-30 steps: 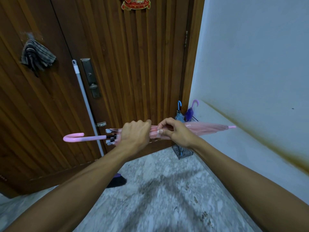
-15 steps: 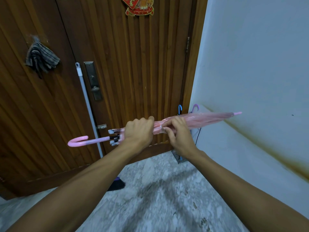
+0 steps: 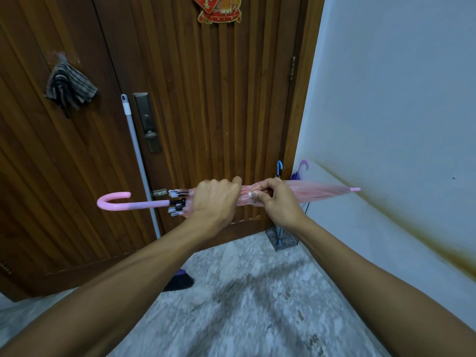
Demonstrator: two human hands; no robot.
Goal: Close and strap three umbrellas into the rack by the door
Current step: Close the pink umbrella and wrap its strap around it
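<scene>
I hold a closed pink umbrella (image 3: 319, 190) level in front of me, hook handle to the left, tip pointing right at the wall. My left hand (image 3: 215, 198) is wrapped around the folded canopy near the rib ends. My right hand (image 3: 275, 198) pinches the canopy, or its strap, just right of the left hand. Behind them a clear rack (image 3: 282, 239) stands in the corner by the door. A blue-handled umbrella (image 3: 279, 167) and a purple-handled umbrella (image 3: 302, 167) stand in it, mostly hidden by the pink one.
A wooden door (image 3: 206, 112) fills the left and centre, with a lock plate (image 3: 148, 122). A broom (image 3: 140, 163) leans on it, its head on the marble floor (image 3: 244, 305). A striped cloth (image 3: 69, 87) hangs on the door. White wall (image 3: 399, 99) at right.
The umbrella rose, then levelled out from a tip-up tilt. My right hand shifted along the canopy and now pinches it closer to the left hand.
</scene>
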